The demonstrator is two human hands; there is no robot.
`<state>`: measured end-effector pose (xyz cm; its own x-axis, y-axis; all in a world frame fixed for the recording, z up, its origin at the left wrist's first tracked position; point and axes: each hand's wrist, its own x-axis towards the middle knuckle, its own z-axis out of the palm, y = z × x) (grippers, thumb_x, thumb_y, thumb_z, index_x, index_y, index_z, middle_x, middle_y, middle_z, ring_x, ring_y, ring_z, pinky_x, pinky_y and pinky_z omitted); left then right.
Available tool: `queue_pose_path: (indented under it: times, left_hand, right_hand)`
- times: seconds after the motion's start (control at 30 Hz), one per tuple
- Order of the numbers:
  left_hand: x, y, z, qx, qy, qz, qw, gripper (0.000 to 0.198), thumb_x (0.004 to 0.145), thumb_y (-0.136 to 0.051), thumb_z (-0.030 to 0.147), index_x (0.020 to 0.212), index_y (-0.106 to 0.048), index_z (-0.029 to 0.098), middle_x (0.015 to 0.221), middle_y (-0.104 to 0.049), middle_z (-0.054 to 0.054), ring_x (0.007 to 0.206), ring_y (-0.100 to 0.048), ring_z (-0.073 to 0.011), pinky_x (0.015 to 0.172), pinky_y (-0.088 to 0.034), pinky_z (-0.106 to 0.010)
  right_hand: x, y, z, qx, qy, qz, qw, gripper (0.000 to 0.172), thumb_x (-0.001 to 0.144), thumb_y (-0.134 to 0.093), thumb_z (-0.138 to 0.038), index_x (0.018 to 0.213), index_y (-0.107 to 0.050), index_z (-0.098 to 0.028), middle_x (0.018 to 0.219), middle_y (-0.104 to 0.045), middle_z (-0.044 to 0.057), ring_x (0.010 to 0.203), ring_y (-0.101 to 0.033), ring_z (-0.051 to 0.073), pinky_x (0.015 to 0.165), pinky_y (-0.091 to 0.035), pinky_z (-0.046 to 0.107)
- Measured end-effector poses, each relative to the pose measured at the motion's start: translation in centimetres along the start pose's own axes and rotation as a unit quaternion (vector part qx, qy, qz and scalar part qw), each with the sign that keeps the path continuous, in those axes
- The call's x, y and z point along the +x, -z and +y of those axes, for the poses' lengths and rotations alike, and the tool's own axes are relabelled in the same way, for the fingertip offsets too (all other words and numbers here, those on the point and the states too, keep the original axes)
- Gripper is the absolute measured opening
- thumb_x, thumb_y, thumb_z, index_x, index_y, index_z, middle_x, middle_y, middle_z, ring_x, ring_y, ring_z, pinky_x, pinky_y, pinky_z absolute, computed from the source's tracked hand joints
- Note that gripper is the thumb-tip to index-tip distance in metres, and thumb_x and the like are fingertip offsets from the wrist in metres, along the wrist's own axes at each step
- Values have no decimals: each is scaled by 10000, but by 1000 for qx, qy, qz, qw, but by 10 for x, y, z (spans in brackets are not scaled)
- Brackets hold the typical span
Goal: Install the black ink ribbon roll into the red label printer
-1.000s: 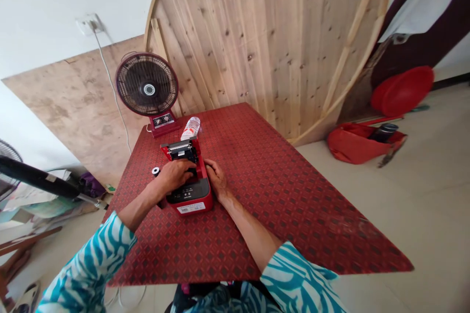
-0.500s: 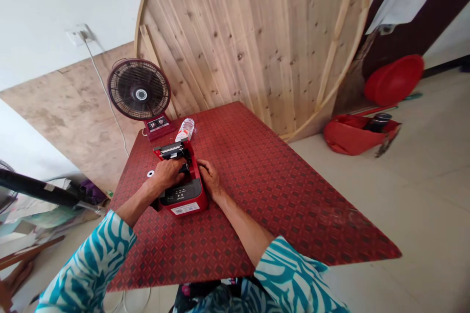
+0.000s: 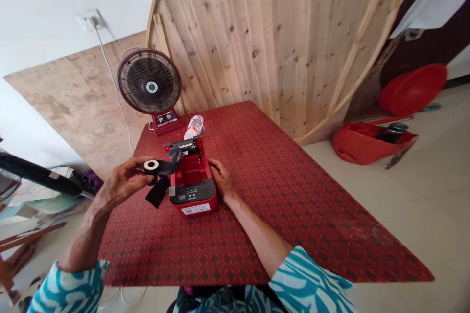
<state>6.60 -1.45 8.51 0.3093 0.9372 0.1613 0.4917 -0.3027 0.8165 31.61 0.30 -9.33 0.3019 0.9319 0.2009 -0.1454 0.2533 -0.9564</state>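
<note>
A red and black printer (image 3: 194, 194) stands on the red patterned table with its lid raised, and its red inner compartment shows. Left of it, my left hand (image 3: 127, 181) pinches a roll of black ribbon (image 3: 151, 168) with a white core. A loose dark strip runs from the roll toward the printer's raised lid. A black flap (image 3: 157, 192) sticks out at the printer's left side. Against the printer's right side rests my right hand (image 3: 221, 179), its fingers curled along the edge; whether it grips the casing is hard to see.
A maroon fan (image 3: 151, 87) and a clear bottle (image 3: 194, 127) stand behind the printer on the patterned table (image 3: 279, 195). A round wooden panel (image 3: 257, 49) leans behind. On the floor at right are a red bag (image 3: 354, 144) and a red basin (image 3: 413, 89).
My left hand has come out of the printer and moved left, now holding the black roll with its strip trailing. My right hand stays at the printer's side. The camera view has shifted slightly.
</note>
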Motion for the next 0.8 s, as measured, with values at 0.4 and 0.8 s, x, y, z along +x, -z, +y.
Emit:
queue_pose_path:
  times: [0.4,0.8]
  left_hand:
    - [70,9,-96,-128,27,247,960,480,525,-775,326,920,-549,174,854,-672,-26,772,-645,-169,741,-512,-306]
    - [122,-35,-162,45,78,124,988,325,596,-700,274,889,-599,175,813,-680,-30,807,-643,-213,756,-506,-335]
  right_hand:
    - [-2,4,2,-17,-8,0,1000,326,784,-535,-410,1026,-678,-244,1086,-709,36,1050,-614,219,983,-445,411]
    - [0,2,-2,-16,10,2,1000,297,779,-521,-384,989,-682,-250,1042,-718,36,1021,-632,219,953,-468,394]
